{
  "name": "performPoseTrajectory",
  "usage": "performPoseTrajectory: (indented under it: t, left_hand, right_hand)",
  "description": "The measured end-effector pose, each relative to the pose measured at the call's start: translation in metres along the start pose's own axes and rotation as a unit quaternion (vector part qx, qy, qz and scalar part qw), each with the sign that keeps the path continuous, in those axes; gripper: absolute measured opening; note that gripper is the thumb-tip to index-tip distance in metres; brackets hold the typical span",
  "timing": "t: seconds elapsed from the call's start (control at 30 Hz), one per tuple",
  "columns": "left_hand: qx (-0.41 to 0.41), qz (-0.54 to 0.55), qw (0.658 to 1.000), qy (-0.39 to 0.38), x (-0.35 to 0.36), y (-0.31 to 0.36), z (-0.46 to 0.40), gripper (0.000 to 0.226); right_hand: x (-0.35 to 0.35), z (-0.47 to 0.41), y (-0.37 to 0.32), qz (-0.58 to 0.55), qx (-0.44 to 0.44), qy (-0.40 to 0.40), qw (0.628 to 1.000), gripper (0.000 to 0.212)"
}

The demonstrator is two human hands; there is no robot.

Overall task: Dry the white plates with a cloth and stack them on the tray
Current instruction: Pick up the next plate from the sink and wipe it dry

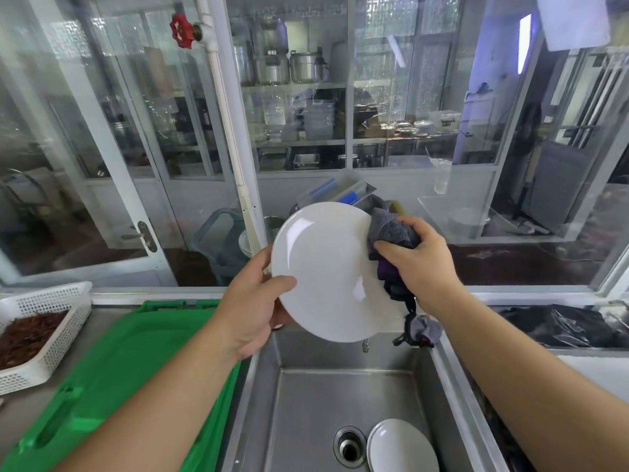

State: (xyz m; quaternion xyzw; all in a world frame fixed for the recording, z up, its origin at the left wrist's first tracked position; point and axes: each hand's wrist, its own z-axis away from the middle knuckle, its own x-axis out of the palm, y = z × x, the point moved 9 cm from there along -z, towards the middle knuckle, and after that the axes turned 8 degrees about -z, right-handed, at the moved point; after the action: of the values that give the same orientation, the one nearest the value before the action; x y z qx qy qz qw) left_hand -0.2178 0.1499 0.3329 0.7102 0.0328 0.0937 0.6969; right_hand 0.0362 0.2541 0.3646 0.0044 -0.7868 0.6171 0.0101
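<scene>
Nearest, a second plate (pixel 401 447) lies in the sink (pixel 306 396) by the drain; the green tray (pixel 112 362) sits at the desk's left edge. Above the sink, the left hand (pixel 252 301) pinches the raised plate (pixel 326 270) by its rim. The right hand (pixel 422 264) presses a bunched cloth (pixel 391 229) against its far edge. Likely slick, stiff, breakable: best gripped at the rim.

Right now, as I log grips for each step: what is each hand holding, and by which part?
Left hand grips the white plate by its left rim; right hand holds the bunched cloth against the plate's right edge.
</scene>
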Motion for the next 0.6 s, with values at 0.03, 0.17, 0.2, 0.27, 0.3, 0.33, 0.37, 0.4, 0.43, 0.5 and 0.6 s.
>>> performPoseTrajectory:
  t: [0.03,0.17,0.2,0.27,0.3,0.33,0.37,0.4,0.43,0.5,0.6]
  left_hand:
    - [0.002,0.009,1.000,0.000,0.001,0.000,0.000,0.053]
    - [0.038,0.036,0.998,0.033,0.012,0.003,0.003,0.050]
    - [0.051,0.037,0.997,0.053,0.015,0.002,0.003,0.051]
    - [0.074,0.037,0.992,0.091,0.021,-0.004,0.005,0.055]
    - [0.084,0.034,0.990,0.105,0.024,-0.008,0.006,0.058]
    - [0.092,0.025,0.989,0.114,0.027,-0.012,0.008,0.060]
    - [0.098,0.012,0.988,0.120,0.030,-0.017,0.009,0.062]
    - [0.102,0.003,0.987,0.121,0.033,-0.021,0.011,0.062]
    - [0.102,0.000,0.987,0.121,0.035,-0.025,0.013,0.063]
    - [0.100,-0.003,0.988,0.117,0.037,-0.030,0.015,0.066]
    - [0.100,-0.016,0.991,0.089,0.042,-0.031,0.015,0.070]
  right_hand:
    - [0.000,0.000,0.003,-0.022,0.009,0.006,1.000,0.031]
    - [0.003,0.007,0.029,-0.080,0.057,0.049,0.994,0.026]
    - [0.006,0.010,0.039,-0.104,0.072,0.060,0.990,0.029]
    - [0.017,0.023,0.064,-0.180,0.122,0.088,0.972,0.030]
    - [0.024,0.031,0.076,-0.222,0.149,0.103,0.958,0.030]
    - [0.030,0.039,0.087,-0.257,0.172,0.115,0.944,0.030]
    - [0.035,0.046,0.096,-0.282,0.190,0.127,0.932,0.030]
    - [0.036,0.052,0.104,-0.294,0.202,0.142,0.923,0.032]
    - [0.036,0.057,0.109,-0.297,0.211,0.157,0.918,0.035]
    - [0.033,0.060,0.114,-0.296,0.222,0.165,0.914,0.040]
    - [0.028,0.053,0.113,-0.277,0.220,0.153,0.923,0.035]
